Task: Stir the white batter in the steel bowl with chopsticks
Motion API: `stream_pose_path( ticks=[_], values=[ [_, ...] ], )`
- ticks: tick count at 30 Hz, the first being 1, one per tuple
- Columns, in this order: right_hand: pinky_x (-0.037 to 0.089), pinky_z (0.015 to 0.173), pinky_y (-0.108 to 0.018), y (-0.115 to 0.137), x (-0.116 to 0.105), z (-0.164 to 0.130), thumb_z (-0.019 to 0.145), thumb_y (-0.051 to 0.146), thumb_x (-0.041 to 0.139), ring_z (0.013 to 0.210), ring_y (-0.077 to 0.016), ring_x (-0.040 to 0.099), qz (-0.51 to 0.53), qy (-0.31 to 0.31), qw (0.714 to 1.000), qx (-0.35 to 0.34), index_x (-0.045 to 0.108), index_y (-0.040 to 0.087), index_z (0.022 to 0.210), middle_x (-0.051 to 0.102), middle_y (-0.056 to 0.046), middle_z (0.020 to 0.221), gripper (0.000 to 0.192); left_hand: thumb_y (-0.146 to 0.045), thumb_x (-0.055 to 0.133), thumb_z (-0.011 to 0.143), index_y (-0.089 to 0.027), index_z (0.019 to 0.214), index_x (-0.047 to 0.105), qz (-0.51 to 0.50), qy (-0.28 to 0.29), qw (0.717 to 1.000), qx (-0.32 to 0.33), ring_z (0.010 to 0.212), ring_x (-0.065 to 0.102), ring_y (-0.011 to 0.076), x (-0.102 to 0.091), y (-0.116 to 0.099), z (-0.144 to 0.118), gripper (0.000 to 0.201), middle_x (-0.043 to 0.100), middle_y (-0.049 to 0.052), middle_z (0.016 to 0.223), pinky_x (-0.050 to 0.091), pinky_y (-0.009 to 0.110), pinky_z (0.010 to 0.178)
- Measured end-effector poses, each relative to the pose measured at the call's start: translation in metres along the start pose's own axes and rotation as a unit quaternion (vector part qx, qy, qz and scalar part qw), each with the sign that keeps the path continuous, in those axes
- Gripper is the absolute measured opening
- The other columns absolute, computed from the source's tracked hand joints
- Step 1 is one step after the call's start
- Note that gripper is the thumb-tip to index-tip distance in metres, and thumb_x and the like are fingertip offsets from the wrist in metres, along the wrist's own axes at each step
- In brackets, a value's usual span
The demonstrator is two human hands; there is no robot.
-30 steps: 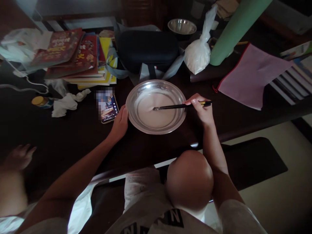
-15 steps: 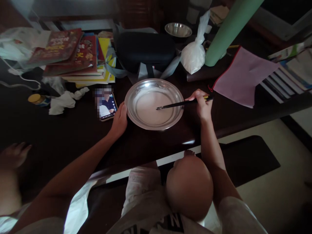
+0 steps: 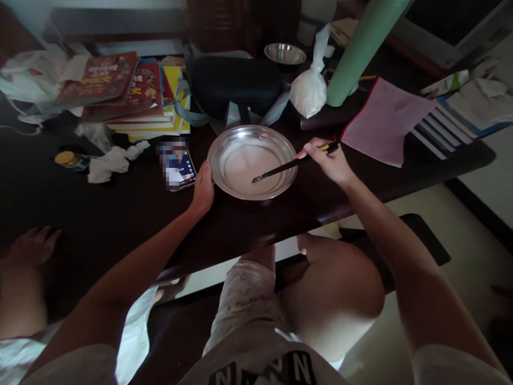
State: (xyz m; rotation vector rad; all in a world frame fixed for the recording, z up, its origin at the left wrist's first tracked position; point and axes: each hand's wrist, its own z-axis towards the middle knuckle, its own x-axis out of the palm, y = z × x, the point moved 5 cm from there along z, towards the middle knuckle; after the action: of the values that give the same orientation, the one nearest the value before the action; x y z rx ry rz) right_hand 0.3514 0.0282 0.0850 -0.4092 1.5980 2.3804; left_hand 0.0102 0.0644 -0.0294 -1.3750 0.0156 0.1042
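A round stainless steel basin [image 3: 276, 188] stands on the dark table, holding a pale, milky liquid [image 3: 248, 163]. My left hand [image 3: 204, 187] grips the basin's left rim, thumb up along the edge. In my right hand [image 3: 326, 160] are black chopsticks [image 3: 284, 167] with yellow bands near the top. Their tips dip into the liquid near the basin's middle. Just left of my left hand lies a phone [image 3: 185, 168] with its screen lit and partly blurred out.
A tied bag of white powder [image 3: 308, 92], a green post [image 3: 360, 53] and a pink zip pouch [image 3: 385, 123] are behind on the right. Stacked books [image 3: 148, 88], crumpled tissue [image 3: 108, 167] and a yellow-lidded jar [image 3: 71, 160] lie left. Another person's hand [image 3: 34, 246] rests at far left.
The chopstick tips have shifted slightly left in the liquid, and my right forearm has swung outward. My left hand stays on the rim. My bent knee below has moved right.
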Motion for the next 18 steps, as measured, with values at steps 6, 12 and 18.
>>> stream_pose_path(
  ticks=[6,12,18],
  values=[
    [0.061,0.091,-0.042,0.0,0.013,0.018,0.086,0.082,0.067,0.081,-0.0203,0.076,0.014,0.005,1.0,-0.013,0.077,0.027,0.074,0.079,-0.002,0.076,0.057,-0.081,0.051,0.099,-0.023,0.121,0.076,0.006,-0.012,0.999,0.03,0.139,0.064,0.0335,0.0,-0.013,-0.003,0.067,0.075,0.012,0.139,0.046,0.052,0.127],
    [0.062,0.098,-0.049,-0.013,0.005,0.025,0.083,0.088,0.064,0.08,-0.0245,0.077,0.016,-0.062,0.998,0.007,0.074,0.027,0.065,0.075,-0.003,0.067,0.064,-0.075,0.048,0.103,-0.019,0.126,0.075,0.001,-0.043,0.998,0.046,0.141,0.064,0.0337,0.003,-0.017,-0.003,0.066,0.073,0.015,0.143,0.042,0.05,0.13],
    [0.062,0.091,-0.045,-0.026,0.02,0.032,0.08,0.087,0.068,0.078,-0.0223,0.077,0.058,-0.026,0.998,0.013,0.074,0.028,0.066,0.076,-0.001,0.07,0.061,-0.076,0.047,0.102,-0.02,0.122,0.074,0.003,-0.047,0.998,0.042,0.141,0.063,0.0334,0.004,-0.016,-0.001,0.065,0.074,0.015,0.14,0.041,0.05,0.13]
  ],
)
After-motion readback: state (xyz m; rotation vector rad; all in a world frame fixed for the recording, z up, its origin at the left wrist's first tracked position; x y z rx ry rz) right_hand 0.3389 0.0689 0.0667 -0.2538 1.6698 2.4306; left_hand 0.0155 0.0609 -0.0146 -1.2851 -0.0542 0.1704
